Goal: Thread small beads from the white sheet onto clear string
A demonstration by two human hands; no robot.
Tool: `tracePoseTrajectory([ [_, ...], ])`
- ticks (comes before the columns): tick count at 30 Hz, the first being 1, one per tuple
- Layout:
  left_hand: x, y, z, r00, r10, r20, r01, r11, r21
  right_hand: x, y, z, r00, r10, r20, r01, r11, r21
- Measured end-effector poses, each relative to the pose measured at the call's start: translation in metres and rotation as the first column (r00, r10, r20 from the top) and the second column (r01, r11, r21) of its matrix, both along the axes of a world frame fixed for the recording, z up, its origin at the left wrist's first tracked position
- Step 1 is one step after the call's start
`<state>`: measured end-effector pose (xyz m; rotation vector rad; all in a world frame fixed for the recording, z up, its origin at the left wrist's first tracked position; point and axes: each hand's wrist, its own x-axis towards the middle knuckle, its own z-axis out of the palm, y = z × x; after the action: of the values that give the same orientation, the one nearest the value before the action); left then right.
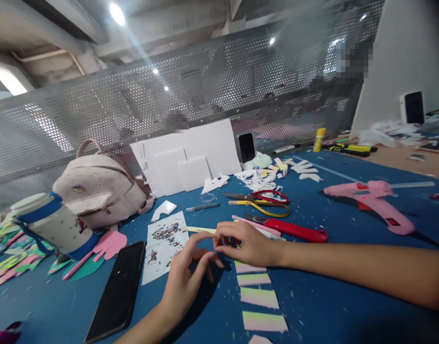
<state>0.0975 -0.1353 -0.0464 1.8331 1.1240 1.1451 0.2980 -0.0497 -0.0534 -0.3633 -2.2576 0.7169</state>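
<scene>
My left hand [185, 282] rests on the blue table [330, 286] near its front middle, fingers curled and pinched toward my right hand. My right hand [246, 246] reaches in from the right with its fingers pinched together; what either hand grips is too small to make out. A column of pink-and-green paper strips [259, 297] lies just below my right hand. A pale yellow stick [200, 230] lies behind my fingers, beside a white sheet [165, 248] sprinkled with coloured bits.
A black phone [119, 289] lies at front left. Behind it stand a white backpack [97, 188] and a blue-banded bottle [50, 222]. Scissors [266, 200], a red cutter [298, 231], a pink glue gun [373, 200] and white foam boards [191, 157] occupy the far table.
</scene>
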Motion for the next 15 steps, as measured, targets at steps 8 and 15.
tracePoseTrajectory([
  [8, -0.008, 0.002, -0.006, 0.962, -0.163, -0.219, 0.220, 0.938, 0.269, 0.001, -0.002, 0.004, 1.000, -0.022, 0.007, 0.022, 0.999, -0.025],
  [15, -0.011, -0.030, 0.011, 0.935, 0.051, -0.351, 0.217, 0.700, 0.681, 0.000, -0.003, 0.004, 0.999, -0.024, 0.029, 0.025, 0.999, -0.025],
])
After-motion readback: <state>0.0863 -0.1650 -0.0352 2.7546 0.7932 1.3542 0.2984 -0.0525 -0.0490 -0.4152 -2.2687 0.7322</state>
